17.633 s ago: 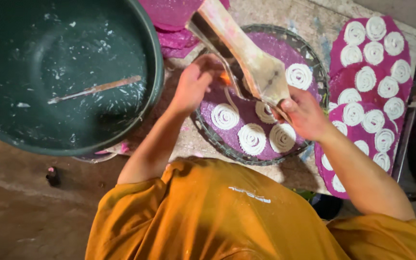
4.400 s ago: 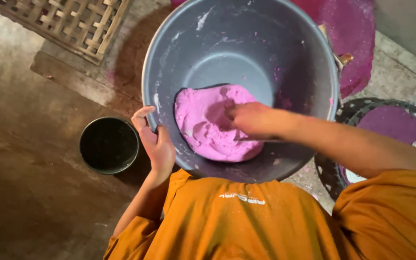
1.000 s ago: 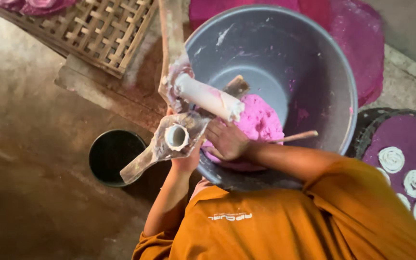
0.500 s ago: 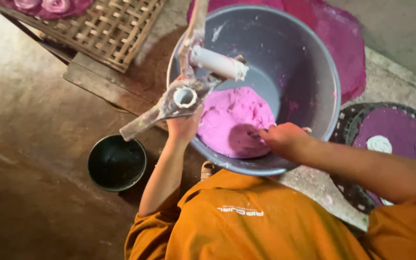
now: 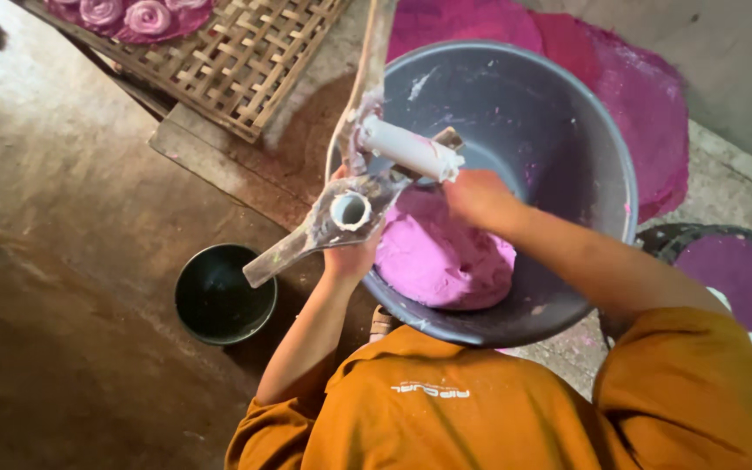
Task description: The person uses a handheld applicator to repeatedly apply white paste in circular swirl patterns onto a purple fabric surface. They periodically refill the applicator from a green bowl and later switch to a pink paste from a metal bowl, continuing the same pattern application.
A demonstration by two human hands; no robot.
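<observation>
While the wooden press (image 5: 341,213) is held tilted over the near-left rim of the grey basin (image 5: 585,130), its open tube faces up and its white plunger (image 5: 411,150) points toward the basin's middle. The left hand (image 5: 352,257) grips the press from below, fingers closed around its body. The right hand (image 5: 480,198) reaches into the basin and rests on the pink dough (image 5: 441,261), just beside the plunger's tip; whether its fingers are open or closed cannot be told. A small dark bowl (image 5: 224,296) stands on the floor left of the basin. A woven bamboo tray (image 5: 245,52) lies beyond, carrying pink spirals (image 5: 132,13). A round tray (image 5: 741,270) sits at the right.
</observation>
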